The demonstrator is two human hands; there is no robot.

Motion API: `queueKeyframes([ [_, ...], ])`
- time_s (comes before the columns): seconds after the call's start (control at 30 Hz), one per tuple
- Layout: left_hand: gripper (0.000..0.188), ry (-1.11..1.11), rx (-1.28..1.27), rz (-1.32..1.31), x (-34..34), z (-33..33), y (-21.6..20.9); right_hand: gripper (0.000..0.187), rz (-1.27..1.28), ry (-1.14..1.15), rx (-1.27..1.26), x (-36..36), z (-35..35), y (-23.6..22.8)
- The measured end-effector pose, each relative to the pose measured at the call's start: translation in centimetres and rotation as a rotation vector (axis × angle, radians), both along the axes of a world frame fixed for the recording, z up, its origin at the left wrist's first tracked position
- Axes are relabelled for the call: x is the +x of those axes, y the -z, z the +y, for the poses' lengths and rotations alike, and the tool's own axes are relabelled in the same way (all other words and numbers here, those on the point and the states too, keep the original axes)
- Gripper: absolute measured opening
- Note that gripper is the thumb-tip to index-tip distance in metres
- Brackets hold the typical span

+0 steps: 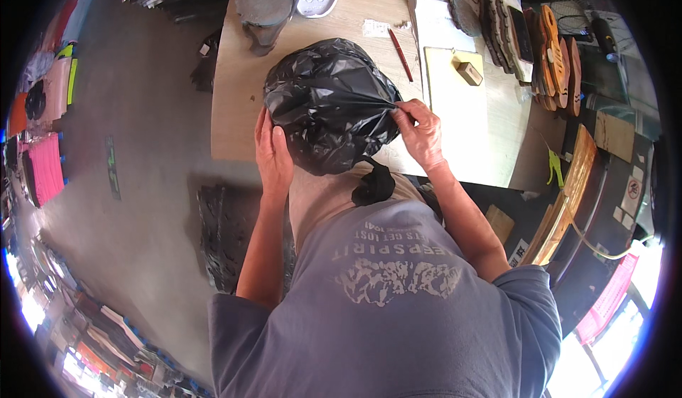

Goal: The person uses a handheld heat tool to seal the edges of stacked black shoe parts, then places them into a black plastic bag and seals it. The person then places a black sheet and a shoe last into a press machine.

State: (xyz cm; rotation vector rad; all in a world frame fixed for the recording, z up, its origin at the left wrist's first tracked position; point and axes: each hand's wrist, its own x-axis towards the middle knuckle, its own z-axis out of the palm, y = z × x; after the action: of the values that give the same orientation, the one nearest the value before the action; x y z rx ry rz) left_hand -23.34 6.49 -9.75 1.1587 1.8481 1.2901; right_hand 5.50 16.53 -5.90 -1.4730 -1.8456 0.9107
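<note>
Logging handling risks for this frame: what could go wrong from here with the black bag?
1. The black plastic bag might tear or slip: its film creases toward the right hand's small fingertip pinch.
2. It could drop toward the lap if the left hand at its side lets go: in this view it overlaps the table's near edge.
3. The red pen might get knocked: it lies just beyond the right hand.

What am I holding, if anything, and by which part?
A black plastic bag: your right hand pinches a gathered fold at its right side. Your left hand touches its left side; whether it grips can't be told.
</note>
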Motion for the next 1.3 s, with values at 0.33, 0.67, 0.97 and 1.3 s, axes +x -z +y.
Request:
queueKeyframes([
  [0.33, 0.044, -0.125, 0.048, -0.252, 0.0, -0.1, 2.2, 0.016, 0.124, 0.157, -0.272, 0.8, 0.7, 3.8],
  [0.67, 0.030, -0.241, -0.074, -0.264, -0.4, -2.8, 3.7, 0.023, 0.130, 0.123, -0.247, 1.9, 0.8, 4.5],
  [0.97, 0.026, -0.032, -0.407, -0.124, -0.1, -5.1, 6.2, 0.031, -0.135, -0.136, -0.497, 3.5, -1.5, 2.6],
  [1.3, 0.031, 0.178, -0.646, 0.389, -1.5, -1.3, 1.9, 0.020, -0.676, -0.265, -0.204, 1.8, -1.2, 8.1],
])
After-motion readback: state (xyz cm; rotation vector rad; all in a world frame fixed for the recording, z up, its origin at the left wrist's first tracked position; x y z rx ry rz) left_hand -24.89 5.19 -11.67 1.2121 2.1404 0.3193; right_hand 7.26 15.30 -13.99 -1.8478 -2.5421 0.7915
